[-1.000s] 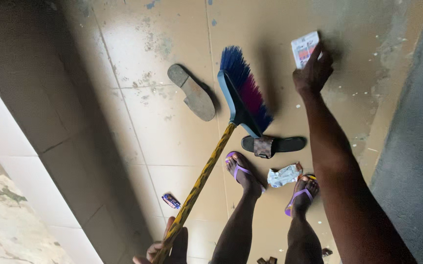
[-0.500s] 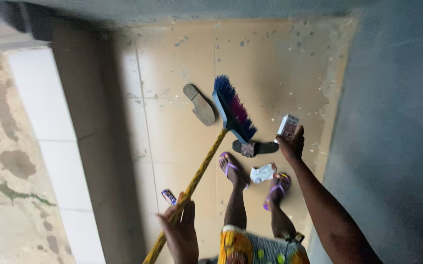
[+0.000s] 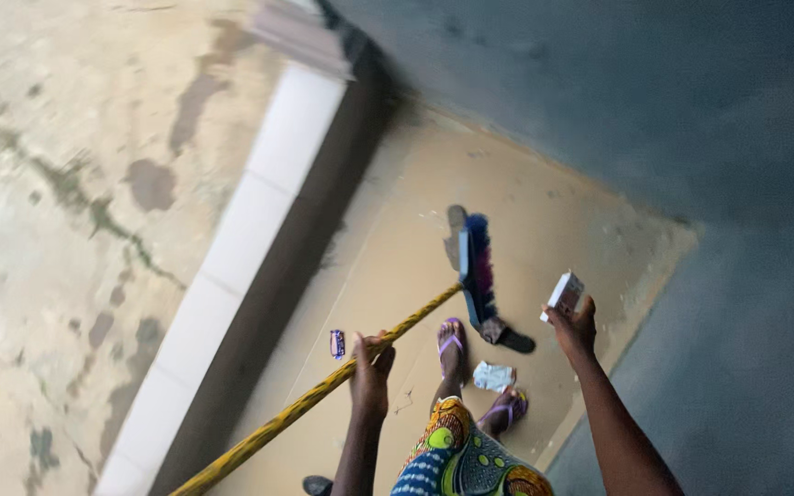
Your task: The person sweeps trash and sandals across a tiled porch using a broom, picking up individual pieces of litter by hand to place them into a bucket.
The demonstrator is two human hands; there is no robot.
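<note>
A single head-worn camera looks steeply down from standing height, tilted sideways, onto the tiled floor (image 3: 415,266), the hands close below it.

one broom (image 3: 415,317), one small white box (image 3: 565,296), two loose sandals (image 3: 505,334), one crumpled white wrapper (image 3: 493,376), one small blue packet (image 3: 337,343) lay on the tiled floor (image 3: 544,220)

My left hand (image 3: 371,372) has the broom (image 3: 478,266) by its handle, which looks wrapped in glossy yellow patterned plastic, and the bristles are synthetic, blue and pink. The little box (image 3: 566,294) in my right hand (image 3: 575,328) looks like printed card. The tan floor tiles (image 3: 544,220) are smooth but dusty; the concrete (image 3: 66,202) at the left of the frame is rough and stained.
</note>
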